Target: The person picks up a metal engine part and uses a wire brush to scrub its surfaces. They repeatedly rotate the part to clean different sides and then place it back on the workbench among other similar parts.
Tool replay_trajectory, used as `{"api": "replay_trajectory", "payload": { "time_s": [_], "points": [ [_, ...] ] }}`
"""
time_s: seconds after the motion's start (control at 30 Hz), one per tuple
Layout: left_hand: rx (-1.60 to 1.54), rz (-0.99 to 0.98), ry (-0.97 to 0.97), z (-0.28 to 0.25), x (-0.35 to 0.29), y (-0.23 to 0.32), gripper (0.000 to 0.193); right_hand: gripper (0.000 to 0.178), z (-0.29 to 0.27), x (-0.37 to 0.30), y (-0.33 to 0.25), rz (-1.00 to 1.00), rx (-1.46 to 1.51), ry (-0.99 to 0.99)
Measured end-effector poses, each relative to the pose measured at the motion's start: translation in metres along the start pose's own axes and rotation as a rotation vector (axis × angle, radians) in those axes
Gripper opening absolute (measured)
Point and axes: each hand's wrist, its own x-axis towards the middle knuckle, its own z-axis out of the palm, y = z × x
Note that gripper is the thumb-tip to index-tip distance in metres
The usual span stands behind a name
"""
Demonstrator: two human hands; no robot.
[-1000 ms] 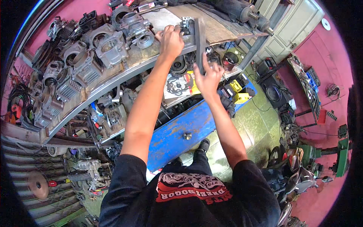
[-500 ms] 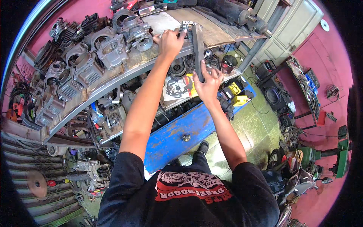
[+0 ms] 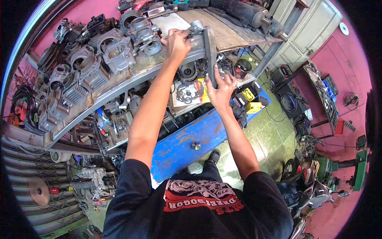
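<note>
My left hand (image 3: 178, 43) is stretched up to the top shelf edge and grips a small grey metal engine part (image 3: 196, 28) there. My right hand (image 3: 220, 91) is lower and closed around the bottom end of a long dark metal bar (image 3: 210, 51) that stands nearly upright against the shelf front. The bar's top end meets the grey part beside my left hand. Several grey engine cylinders (image 3: 115, 51) sit on the shelf just left of my left hand.
A metal shelf (image 3: 119, 85) bends across the view, loaded with cylinder blocks. Below it lie gaskets and a yellow box (image 3: 248, 95). A blue metal cabinet (image 3: 187, 137) stands at my feet. Motorcycle parts crowd the lower right; a door (image 3: 314, 28) is at upper right.
My left hand has stayed on the part at the shelf edge. My right hand has slid down slightly and closed firmly on the bar's lower end, and the view has shifted a little.
</note>
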Motion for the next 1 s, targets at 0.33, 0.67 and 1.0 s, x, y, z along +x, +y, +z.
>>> {"api": "replay_trajectory", "payload": {
  "time_s": [0.33, 0.67, 1.0],
  "points": [
    [0.027, 0.034, 0.011, 0.004, -0.007, 0.000, 0.037, 0.052, -0.013, -0.012, 0.009, 0.005, 0.072, 0.053],
    [0.049, -0.119, -0.080, -0.001, 0.000, 0.007, 0.042, 0.052, -0.022, -0.005, 0.015, 0.061, 0.030, 0.025],
    [-0.051, -0.221, -0.163, 0.000, 0.004, 0.010, 0.041, 0.051, -0.029, 0.016, -0.009, -0.081, 0.001, 0.071]
  ]
}}
